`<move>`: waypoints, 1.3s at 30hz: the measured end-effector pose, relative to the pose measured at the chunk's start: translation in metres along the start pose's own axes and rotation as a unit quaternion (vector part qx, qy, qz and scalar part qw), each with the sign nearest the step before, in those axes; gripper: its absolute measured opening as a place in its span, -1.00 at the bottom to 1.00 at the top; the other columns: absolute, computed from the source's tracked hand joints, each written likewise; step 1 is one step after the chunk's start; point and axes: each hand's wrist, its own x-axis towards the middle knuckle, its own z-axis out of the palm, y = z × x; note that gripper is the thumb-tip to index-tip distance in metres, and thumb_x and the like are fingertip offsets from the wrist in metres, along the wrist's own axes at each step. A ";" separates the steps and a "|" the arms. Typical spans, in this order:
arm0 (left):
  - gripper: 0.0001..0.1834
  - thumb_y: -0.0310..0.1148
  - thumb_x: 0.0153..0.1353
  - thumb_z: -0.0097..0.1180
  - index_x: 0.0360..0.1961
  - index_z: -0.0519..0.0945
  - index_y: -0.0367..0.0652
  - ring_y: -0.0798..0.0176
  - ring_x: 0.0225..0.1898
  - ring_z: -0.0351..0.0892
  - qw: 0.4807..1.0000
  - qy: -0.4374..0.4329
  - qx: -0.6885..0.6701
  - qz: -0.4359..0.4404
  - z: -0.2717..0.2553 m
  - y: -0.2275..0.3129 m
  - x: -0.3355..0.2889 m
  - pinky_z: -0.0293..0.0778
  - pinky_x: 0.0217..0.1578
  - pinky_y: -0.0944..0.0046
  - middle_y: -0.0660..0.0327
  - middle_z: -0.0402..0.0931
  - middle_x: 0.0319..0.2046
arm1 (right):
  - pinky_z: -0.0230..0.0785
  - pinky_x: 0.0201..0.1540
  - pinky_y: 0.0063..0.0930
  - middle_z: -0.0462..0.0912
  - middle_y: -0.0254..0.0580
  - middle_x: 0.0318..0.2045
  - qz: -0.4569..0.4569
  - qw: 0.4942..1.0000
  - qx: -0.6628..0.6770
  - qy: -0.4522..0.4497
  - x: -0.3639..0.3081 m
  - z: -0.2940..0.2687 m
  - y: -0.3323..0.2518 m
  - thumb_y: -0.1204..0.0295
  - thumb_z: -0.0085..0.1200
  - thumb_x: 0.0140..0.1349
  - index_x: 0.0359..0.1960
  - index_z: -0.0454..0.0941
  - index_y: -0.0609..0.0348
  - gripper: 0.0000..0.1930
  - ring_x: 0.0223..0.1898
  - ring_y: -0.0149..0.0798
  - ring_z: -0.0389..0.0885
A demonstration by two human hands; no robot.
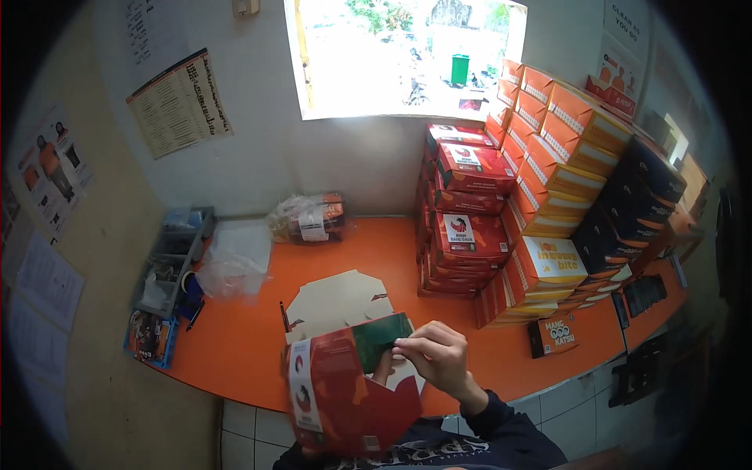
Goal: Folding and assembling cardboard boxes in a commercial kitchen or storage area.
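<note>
1. Your orange tabletop [376,254] spans the scene, with stacked cartons [478,239] standing on its right part.
2. The red carton [352,399] is right in front of you, tilted over the table's near edge; its broad printed side runs left to right.
3. Just beyond its far side, a pale cardboard sheet [337,296] lies flat on the table.
4. Your right hand [435,356] comes in from the right, thumb and fingertips together, clamped on the green flap's right edge.
5. That green flap [376,338] stands at the carton's far side, left of your pinch; the carton's body extends left and near from there.
6. Your left hand [383,368] is mostly hidden: probably its finger shows in the opening, but you cannot tell its grip.
</note>
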 end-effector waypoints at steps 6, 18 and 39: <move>-0.33 -0.14 0.17 0.18 0.27 0.27 -0.10 0.14 0.13 0.36 0.982 -0.175 -0.056 0.049 -0.019 -0.064 -0.008 0.32 0.11 0.10 0.05 0.37 0.12 | 0.27 -0.02 -0.17 0.60 -0.15 -0.21 0.031 0.997 0.063 -0.033 -0.010 0.004 0.017 0.02 0.32 -0.02 -0.29 0.45 0.10 -0.53 -0.12 -0.07 0.52; -0.86 -0.21 -0.03 0.30 -0.45 0.66 0.04 0.37 -0.58 0.55 0.891 -0.067 0.269 0.359 -0.046 -0.087 -0.042 0.37 -0.59 0.34 0.38 0.56 -0.64 | 0.31 0.09 -0.35 0.56 -0.10 -0.09 0.549 0.804 0.168 -0.155 -0.080 -0.028 0.088 0.00 -0.22 0.42 0.10 0.39 0.25 -0.47 0.07 -0.31 0.48; -0.70 -0.36 0.38 -0.01 0.02 0.47 -0.35 0.46 -0.16 0.48 0.902 -0.359 -0.203 -0.129 -0.025 -0.062 -0.020 0.45 -0.12 0.39 0.26 0.54 -0.24 | 0.41 -0.35 -0.42 0.43 -0.32 -0.43 0.033 0.966 0.142 -0.211 0.014 -0.033 -0.008 0.38 0.29 0.04 -0.32 0.68 -0.01 -0.85 -0.41 -0.31 0.49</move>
